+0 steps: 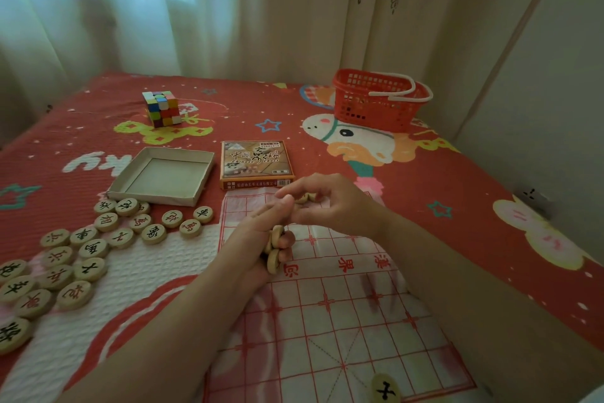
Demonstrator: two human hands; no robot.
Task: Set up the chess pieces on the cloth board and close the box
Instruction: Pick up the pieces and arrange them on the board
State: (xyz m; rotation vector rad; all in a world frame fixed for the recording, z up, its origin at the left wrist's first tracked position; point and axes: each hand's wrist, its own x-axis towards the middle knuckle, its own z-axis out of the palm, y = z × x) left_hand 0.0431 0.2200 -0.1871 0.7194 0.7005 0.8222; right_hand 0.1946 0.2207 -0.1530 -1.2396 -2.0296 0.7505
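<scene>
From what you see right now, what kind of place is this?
Probably a bedroom at home: the cloth board lies on a red cartoon-print quilt that looks like bedding, sheer patterned curtains hang close behind it, and a puzzle cube and red basket sit on the quilt.

Taken from 1 head-worn wide-angle camera, facing forward and down, close over left hand (258, 239) and right hand (330, 203) above the board (343, 324), bed (457, 173) and curtains (228, 10) farther off.
</scene>
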